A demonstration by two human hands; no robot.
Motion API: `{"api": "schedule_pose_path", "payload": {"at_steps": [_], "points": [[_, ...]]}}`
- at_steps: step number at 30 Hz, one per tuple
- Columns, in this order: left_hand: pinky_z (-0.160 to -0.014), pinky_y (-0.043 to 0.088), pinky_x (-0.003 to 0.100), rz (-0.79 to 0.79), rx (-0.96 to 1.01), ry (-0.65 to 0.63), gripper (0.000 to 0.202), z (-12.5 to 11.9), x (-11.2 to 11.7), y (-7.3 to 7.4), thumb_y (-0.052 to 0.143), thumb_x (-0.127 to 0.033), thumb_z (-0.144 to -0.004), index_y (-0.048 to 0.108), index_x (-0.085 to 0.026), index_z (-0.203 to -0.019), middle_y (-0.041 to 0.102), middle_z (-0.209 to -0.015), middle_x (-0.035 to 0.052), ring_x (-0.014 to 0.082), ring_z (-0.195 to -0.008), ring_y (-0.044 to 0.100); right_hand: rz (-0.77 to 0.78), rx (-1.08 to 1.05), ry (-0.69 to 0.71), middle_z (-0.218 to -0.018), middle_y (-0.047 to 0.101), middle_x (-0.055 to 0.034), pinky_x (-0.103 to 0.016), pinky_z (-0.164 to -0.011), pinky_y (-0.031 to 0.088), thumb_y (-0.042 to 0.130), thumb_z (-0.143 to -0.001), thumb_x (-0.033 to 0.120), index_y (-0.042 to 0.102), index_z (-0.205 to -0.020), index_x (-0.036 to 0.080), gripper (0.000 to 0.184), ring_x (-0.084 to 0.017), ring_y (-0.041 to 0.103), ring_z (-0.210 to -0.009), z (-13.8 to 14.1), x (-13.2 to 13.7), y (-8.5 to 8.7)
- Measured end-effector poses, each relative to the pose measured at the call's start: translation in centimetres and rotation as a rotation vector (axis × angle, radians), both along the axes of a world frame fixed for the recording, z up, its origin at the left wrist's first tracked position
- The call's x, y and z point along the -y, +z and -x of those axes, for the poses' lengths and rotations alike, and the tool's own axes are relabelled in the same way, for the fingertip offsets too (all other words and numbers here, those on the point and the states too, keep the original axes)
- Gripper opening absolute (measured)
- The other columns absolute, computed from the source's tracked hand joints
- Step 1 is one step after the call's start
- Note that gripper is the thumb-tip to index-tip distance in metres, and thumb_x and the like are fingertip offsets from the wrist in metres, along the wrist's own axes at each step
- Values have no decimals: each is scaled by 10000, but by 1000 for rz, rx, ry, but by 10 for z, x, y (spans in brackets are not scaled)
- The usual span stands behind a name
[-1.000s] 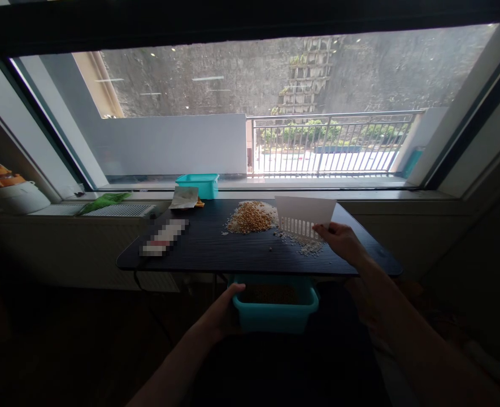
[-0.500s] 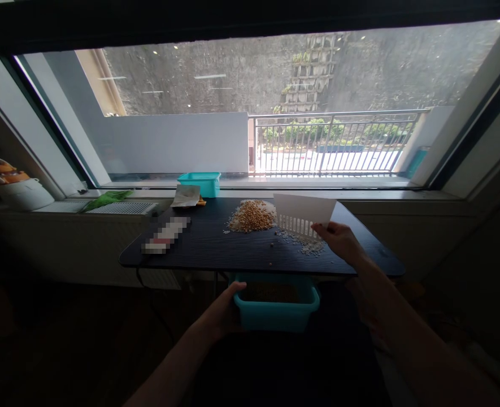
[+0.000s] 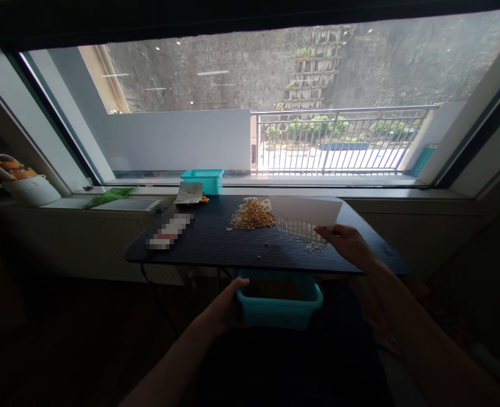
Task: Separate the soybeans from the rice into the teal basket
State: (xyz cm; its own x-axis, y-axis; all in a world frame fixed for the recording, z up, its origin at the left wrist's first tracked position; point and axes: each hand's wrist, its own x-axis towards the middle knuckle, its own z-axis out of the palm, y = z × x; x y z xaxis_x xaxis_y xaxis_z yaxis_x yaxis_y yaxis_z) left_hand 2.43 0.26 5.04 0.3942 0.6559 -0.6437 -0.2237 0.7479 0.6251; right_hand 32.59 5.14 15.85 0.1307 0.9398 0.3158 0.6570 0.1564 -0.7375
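My right hand (image 3: 346, 243) pinches the lower right corner of a white slotted scraper (image 3: 305, 215), its toothed edge resting on the black table (image 3: 199, 249). A heap of yellow beans (image 3: 253, 213) lies just left of the scraper, and scattered white grains (image 3: 313, 246) lie under it. My left hand (image 3: 224, 308) grips the left rim of a teal tub (image 3: 280, 302) held below the table's near edge; beans show inside the tub.
A second teal tub (image 3: 204, 180) stands on the window sill beside a pale packet (image 3: 189, 193). A blurred flat item (image 3: 169, 230) lies on the table's left part. A white pot (image 3: 29, 189) and green cloth (image 3: 111, 196) sit at left.
The scraper has tilted lower and slid slightly toward me over the white grains. A couple of loose beans have rolled nearer the table's front edge. My left hand keeps the tub in place.
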Motion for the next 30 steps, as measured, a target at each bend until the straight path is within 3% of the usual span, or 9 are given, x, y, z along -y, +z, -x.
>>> {"api": "schedule_pose_path", "payload": {"at_steps": [4,10,14,17,21,26,30], "points": [[-720,513,389,-13,-31,12,517,9,2,4,616,-545,-681,542,-206,-1064,654,-865,53,256,-849,627,13,-60,111,-713,678,-47,-282,-594,446,608,-678,600,733,-743,165,458,-201,589,-675,16,-4,-9],[-716,509,383,-52,-57,50,522,34,6,8,638,-535,-669,550,-197,-1057,639,-874,47,254,-858,618,12,-92,249,-742,689,-66,-289,-597,475,608,-692,617,741,-716,167,470,-233,623,-723,50,0,-30],[-715,503,375,-44,-29,72,548,45,9,8,625,-522,-681,528,-194,-1108,614,-863,39,228,-840,601,85,-148,415,-792,699,-83,-299,-623,499,621,-694,617,749,-743,151,485,-234,633,-746,64,17,-33],[-724,500,381,-54,-40,78,560,48,10,8,610,-522,-689,506,-188,-1126,599,-871,45,220,-834,590,104,-172,442,-808,705,-86,-297,-625,503,631,-689,614,752,-756,149,486,-226,634,-740,66,23,-31],[-755,491,381,-71,-29,60,589,46,11,10,602,-526,-697,484,-181,-1160,591,-920,59,222,-850,584,20,-140,299,-776,707,-73,-292,-589,480,617,-676,635,751,-758,155,504,-214,619,-686,52,12,-21],[-766,483,367,-74,-15,10,638,36,12,11,582,-541,-709,456,-176,-1217,586,-1003,86,234,-898,583,-66,47,-92,-584,638,-30,-258,-519,398,562,-731,570,739,-785,136,471,-177,567,-592,11,-19,0],[-771,485,372,-62,-44,-29,666,25,11,11,555,-564,-720,437,-173,-1247,582,-1081,119,262,-950,587,-61,221,-205,-489,562,-21,-253,-493,340,515,-755,516,727,-741,123,447,-157,521,-530,-9,-39,10]]}}
